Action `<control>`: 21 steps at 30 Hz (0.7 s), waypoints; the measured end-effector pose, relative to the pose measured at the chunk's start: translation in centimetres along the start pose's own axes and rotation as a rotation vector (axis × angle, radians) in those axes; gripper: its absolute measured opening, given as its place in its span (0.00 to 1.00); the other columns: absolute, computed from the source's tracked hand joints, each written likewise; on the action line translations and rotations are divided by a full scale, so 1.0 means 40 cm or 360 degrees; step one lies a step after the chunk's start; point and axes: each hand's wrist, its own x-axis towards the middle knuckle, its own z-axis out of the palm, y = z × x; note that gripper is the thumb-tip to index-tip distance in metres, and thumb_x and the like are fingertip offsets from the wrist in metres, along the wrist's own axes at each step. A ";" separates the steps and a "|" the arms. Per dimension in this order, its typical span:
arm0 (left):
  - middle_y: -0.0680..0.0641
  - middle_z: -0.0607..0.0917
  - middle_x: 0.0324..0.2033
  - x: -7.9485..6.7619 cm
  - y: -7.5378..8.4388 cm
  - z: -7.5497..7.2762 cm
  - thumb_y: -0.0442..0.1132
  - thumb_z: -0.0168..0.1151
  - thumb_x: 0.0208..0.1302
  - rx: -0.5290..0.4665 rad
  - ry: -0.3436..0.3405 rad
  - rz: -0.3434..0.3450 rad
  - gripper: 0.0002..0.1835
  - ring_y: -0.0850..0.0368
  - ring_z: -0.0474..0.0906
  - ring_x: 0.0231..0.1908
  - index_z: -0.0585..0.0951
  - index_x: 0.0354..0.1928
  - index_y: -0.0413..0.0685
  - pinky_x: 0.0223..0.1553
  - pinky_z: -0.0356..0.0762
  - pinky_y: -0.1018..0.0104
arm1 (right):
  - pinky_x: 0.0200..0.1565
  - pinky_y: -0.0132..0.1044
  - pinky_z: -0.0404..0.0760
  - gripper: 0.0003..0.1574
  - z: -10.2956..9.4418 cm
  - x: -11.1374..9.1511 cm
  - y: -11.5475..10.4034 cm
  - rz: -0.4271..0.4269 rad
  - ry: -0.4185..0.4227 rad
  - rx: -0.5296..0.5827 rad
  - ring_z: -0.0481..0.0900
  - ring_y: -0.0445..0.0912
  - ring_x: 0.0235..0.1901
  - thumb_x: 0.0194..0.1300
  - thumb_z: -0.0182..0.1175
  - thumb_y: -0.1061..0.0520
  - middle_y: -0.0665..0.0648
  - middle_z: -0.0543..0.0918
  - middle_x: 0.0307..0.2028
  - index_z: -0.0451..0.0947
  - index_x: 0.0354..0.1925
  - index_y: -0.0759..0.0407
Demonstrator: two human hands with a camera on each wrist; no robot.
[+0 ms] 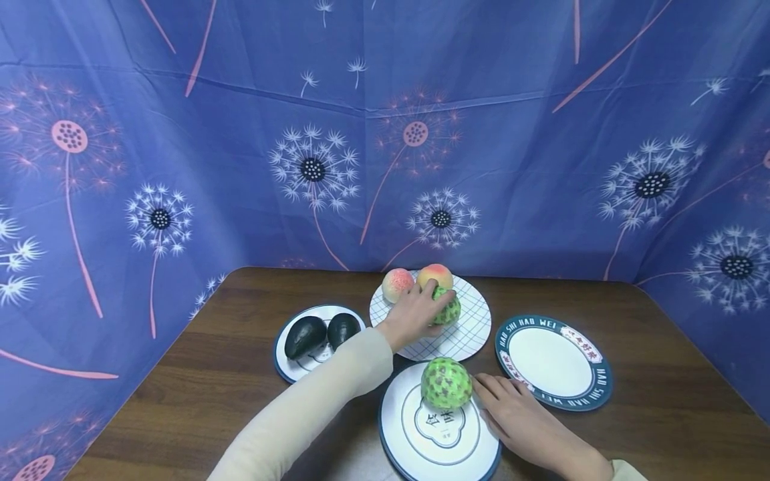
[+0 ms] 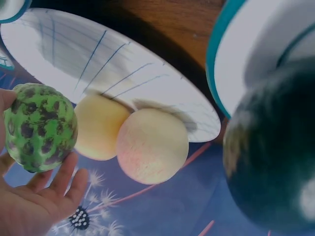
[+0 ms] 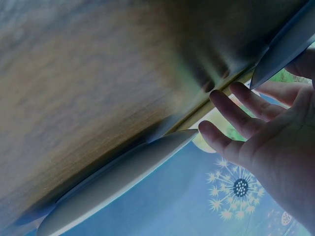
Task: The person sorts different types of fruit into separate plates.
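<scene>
My left hand [image 1: 412, 315] grips a green custard apple [image 2: 41, 127] with dark spots, thumb on one side and fingers on the other. That fruit is over the white checked plate [image 1: 472, 321] at the back. Two peaches, one pinkish [image 1: 398, 285] and one yellow-red [image 1: 437, 273], lie beside it on the same plate. A second custard apple [image 1: 446, 383] sits near the far rim of the front plate [image 1: 404, 427]. My right hand [image 1: 520, 417] rests at this plate's right rim, its fingers extended; in the right wrist view the fingers [image 3: 236, 115] are spread.
On the left, a small blue-rimmed plate [image 1: 290, 371] bears two dark avocados [image 1: 305, 337], partly behind the left sleeve. A teal-rimmed plate [image 1: 553, 361] with lettering stands on the right. Blue dandelion-print cloth [image 1: 511, 167] hangs behind the wooden table [image 1: 662, 401].
</scene>
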 end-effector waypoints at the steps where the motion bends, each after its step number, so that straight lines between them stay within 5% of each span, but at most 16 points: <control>1: 0.45 0.68 0.56 -0.005 -0.001 -0.006 0.58 0.62 0.54 0.0000 0.0008 0.0004 0.37 0.47 0.74 0.49 0.58 0.64 0.65 0.46 0.77 0.55 | 0.56 0.61 0.65 0.29 -0.001 0.000 0.000 0.0001 -0.0001 0.0001 0.68 0.56 0.59 0.63 0.53 0.49 0.58 0.71 0.59 0.67 0.61 0.57; 21: 0.45 0.64 0.59 -0.134 -0.031 -0.078 0.59 0.60 0.55 -0.0015 -0.0001 0.0038 0.37 0.47 0.72 0.50 0.58 0.65 0.65 0.49 0.74 0.50 | 0.56 0.62 0.64 0.29 -0.003 0.004 0.000 0.0003 -0.0011 0.0012 0.68 0.56 0.59 0.63 0.53 0.49 0.58 0.71 0.58 0.67 0.61 0.56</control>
